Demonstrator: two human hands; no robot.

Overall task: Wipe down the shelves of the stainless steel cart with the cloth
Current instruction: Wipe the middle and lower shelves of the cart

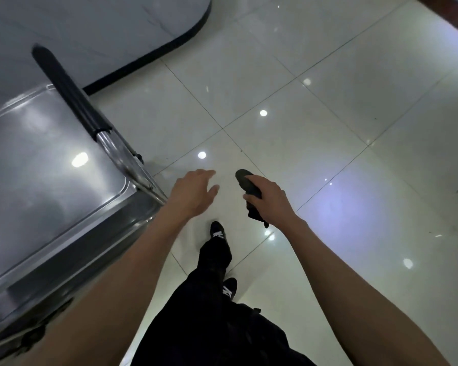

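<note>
**Cloth in our right hand, cart at our left**

We stand on a glossy white tiled floor [328, 107] and look down at our 2 bare forearms stretched out ahead of us. Our right hand [269, 196] curls its fingers round a dark cloth [249, 184]; 1 bunched end pokes out past the thumb and forefinger, and a loose tail hangs out below the heel of the hand. Our left hand [193, 190] holds nothing: its fingers are relaxed and slightly spread, palm turned down, in the air just beside the near corner of the cart and apart from it.

The stainless steel cart [45, 167] fills the left side of the view. We see its top shelf from above, a shallow tray with a raised rim and rounded corner, shiny and reflecting ceiling lights. Along its right end runs the push handle [69, 93], a black grip sleeve over a metal tube that bends down toward the corner of the shelf. Neither hand touches the cart.

Beyond the cart lies a grey slab-like surface with a dark rounded edge [169, 46]. Below our arms we see dark trousers and 2 black shoes [217, 231] with white markings.
</note>
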